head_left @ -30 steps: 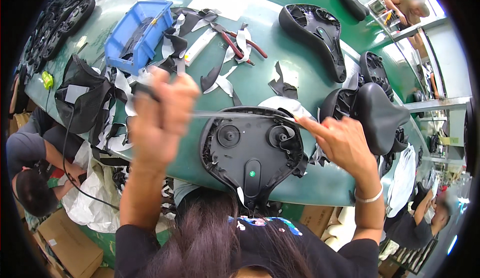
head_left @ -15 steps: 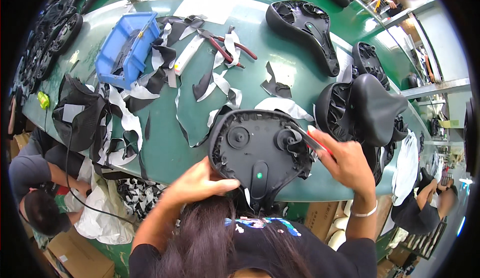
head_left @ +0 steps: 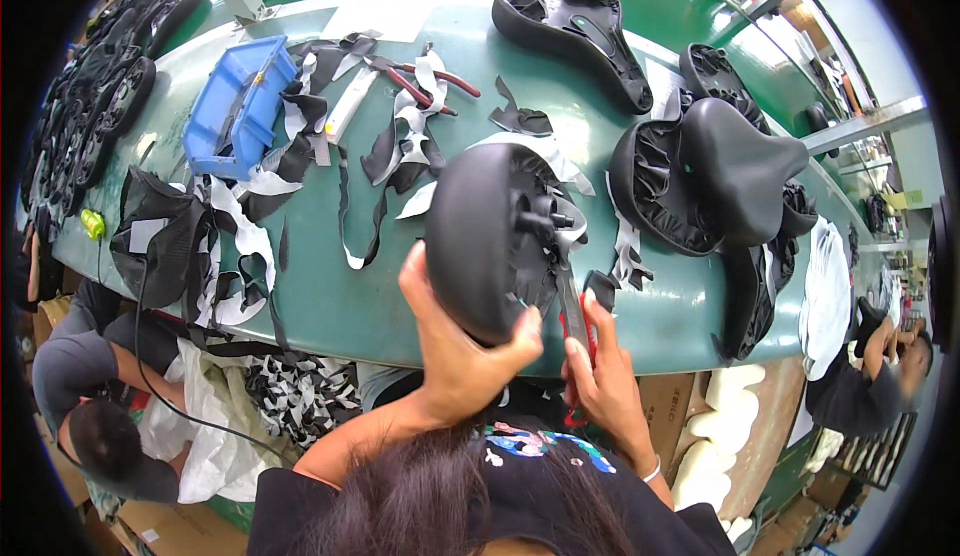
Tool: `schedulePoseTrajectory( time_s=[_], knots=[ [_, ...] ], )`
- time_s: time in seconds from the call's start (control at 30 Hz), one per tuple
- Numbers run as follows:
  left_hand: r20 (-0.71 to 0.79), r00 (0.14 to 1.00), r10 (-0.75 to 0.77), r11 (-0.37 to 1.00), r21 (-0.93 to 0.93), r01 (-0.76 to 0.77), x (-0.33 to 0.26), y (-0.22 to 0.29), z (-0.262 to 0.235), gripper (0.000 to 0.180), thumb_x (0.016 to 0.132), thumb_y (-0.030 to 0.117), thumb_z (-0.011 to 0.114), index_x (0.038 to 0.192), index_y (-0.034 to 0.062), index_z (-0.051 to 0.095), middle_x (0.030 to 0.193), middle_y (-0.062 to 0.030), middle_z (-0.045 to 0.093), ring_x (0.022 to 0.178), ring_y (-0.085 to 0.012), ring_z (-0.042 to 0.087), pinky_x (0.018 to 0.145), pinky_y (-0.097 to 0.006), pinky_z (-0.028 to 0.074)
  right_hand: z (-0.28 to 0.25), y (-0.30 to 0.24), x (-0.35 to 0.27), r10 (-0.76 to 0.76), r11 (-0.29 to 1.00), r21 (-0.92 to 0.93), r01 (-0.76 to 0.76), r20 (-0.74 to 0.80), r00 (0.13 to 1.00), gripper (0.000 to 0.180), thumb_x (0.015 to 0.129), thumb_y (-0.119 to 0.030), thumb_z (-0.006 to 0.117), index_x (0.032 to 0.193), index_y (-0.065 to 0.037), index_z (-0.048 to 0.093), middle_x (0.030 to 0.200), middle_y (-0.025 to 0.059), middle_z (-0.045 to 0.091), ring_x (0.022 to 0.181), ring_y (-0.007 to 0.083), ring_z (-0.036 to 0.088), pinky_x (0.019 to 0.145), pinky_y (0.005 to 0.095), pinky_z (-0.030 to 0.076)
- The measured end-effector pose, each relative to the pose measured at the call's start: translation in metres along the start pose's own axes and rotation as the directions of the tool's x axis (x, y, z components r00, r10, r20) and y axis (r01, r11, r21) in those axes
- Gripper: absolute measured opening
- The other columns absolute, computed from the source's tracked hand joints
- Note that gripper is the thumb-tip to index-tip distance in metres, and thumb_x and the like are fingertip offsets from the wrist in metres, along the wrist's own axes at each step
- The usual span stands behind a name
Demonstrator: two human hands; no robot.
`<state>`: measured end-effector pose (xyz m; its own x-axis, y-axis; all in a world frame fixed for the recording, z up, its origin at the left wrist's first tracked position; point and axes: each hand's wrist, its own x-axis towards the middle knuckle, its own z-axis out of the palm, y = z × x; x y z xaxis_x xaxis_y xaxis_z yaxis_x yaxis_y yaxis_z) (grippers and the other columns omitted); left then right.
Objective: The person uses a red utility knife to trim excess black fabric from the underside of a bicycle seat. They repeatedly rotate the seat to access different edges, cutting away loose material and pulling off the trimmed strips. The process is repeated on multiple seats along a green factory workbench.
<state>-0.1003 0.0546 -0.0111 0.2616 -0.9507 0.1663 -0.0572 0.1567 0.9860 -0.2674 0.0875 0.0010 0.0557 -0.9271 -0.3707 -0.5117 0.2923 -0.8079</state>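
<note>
My left hand (head_left: 465, 351) grips a black bicycle saddle (head_left: 473, 241) by its near end, fingers on the padded outside and thumb at the inner edge. The saddle stands tilted on edge, its smooth cover to the left and its hollow underside to the right. My right hand (head_left: 605, 376) is closed round a slim red and grey utility knife (head_left: 575, 316), pointed away from me along the saddle's open side. Whether its tip touches the cover edge is hard to see. A pale strip (head_left: 568, 241) shows by the rim. White-backed offcuts (head_left: 560, 168) lie just behind.
Finished-looking and upturned saddles (head_left: 735, 161) crowd the table's right. To the left are a blue bin (head_left: 237, 106), red-handled pliers (head_left: 430, 96), scrap strips (head_left: 240, 226) and a black mesh bag (head_left: 150, 221). A cable (head_left: 170, 396) hangs over the edge. People sit at left (head_left: 100, 396) and right (head_left: 860, 396).
The saddle has swung from underside-up to standing on edge. My left hand has shifted round it, and my right hand has come down and left with the knife. The whole view has shifted slightly.
</note>
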Motion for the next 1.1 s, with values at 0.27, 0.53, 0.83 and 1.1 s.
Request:
schedulePoseTrajectory(
  time_s=[0.27, 0.53, 0.83, 1.1],
  knots=[
    [0.128, 0.972, -0.196, 0.954, -0.204, 0.219, 0.020, -0.004, -0.044, 0.065, 0.074, 0.004, 0.068, 0.129, -0.0017, 0.033, 0.113, -0.0124, 0.051, 0.102, -0.0192, 0.055, 0.089, -0.033, 0.046, -0.019, 0.001, 0.050, -0.350, 0.920, 0.033, 0.390, -0.378, 0.857, 0.073, 0.083, -0.004, 0.066, 0.144, -0.006, 0.027, 0.103, 0.0097, 0.060, 0.073, 0.0130, 0.057, 0.063, 0.0253, 0.047],
    [0.193, 0.897, -0.397, 0.789, -0.428, 0.441, 0.059, -0.008, -0.103, 0.057, 0.071, 0.007, 0.055, 0.125, -0.0060, 0.047, 0.113, -0.0108, 0.057, 0.102, -0.0197, 0.057, 0.092, -0.033, 0.044, -0.101, -0.001, 0.104, -0.469, 0.883, -0.429, 0.190, -0.785, 0.404, 0.033, 0.087, -0.011, 0.060, 0.117, 0.001, 0.052, 0.099, 0.0151, 0.063, 0.082, 0.0245, 0.061, 0.075, 0.0367, 0.050],
    [0.131, 0.879, -0.458, 0.758, -0.458, 0.464, 0.129, -0.010, -0.033, 0.026, 0.080, 0.010, 0.055, 0.106, 0.0041, 0.054, 0.087, 0.0012, 0.050, 0.079, -0.0082, 0.046, 0.073, -0.024, 0.041, -0.062, -0.047, 0.093, -0.470, 0.689, 0.398, 0.606, -0.391, 0.791, 0.061, 0.076, 0.006, 0.060, 0.131, -0.002, 0.037, 0.131, 0.0221, 0.049, 0.111, 0.0308, 0.059, 0.086, 0.0408, 0.056],
    [-0.137, 0.969, -0.206, 0.821, -0.562, 0.095, 0.134, -0.003, -0.012, 0.043, 0.080, 0.009, 0.053, 0.122, 0.0021, 0.046, 0.110, -0.0062, 0.051, 0.099, -0.0179, 0.051, 0.088, -0.034, 0.044, 0.016, -0.066, 0.130, -0.298, 0.857, 0.334, 0.392, -0.299, 0.906, 0.049, 0.078, -0.009, 0.074, 0.116, -0.002, 0.045, 0.093, 0.0026, 0.054, 0.080, 0.0124, 0.054, 0.072, 0.0272, 0.046]
  ],
)
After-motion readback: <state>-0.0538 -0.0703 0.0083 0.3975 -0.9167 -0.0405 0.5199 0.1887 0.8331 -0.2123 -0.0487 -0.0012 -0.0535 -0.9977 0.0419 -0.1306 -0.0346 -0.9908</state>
